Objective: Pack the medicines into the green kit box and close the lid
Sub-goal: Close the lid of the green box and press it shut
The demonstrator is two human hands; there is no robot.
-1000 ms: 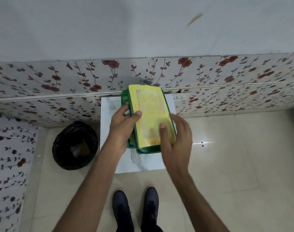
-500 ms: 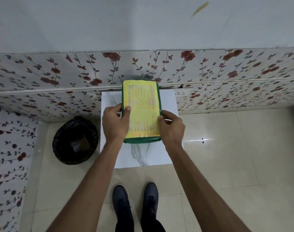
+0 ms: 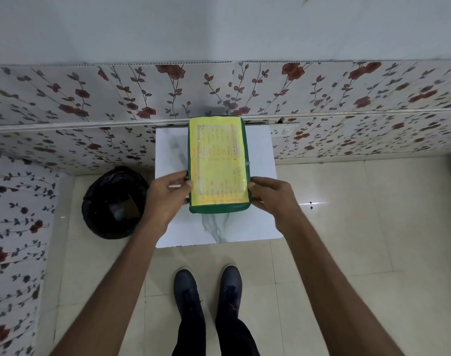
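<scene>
since a second ago the lid point(image 3: 217, 160) has come down from its tilt and now lies flat on the green kit box point(image 3: 220, 208), and both hands have shifted to the box's sides. at the bottom centre of the frame, two dark shoes point(image 3: 208, 289) stand on pale floor tiles. above them, the left hand point(image 3: 165, 196) and right hand point(image 3: 273, 196) are pressed against the box's near corners, fingers curled on its edges. the box sits at the frame's centre on a white marble table point(image 3: 260, 155). a yellow printed sheet covers the lid. a black bin point(image 3: 115, 201) stands at left centre. beyond, a floral wall point(image 3: 90, 98) crosses the upper frame.
</scene>
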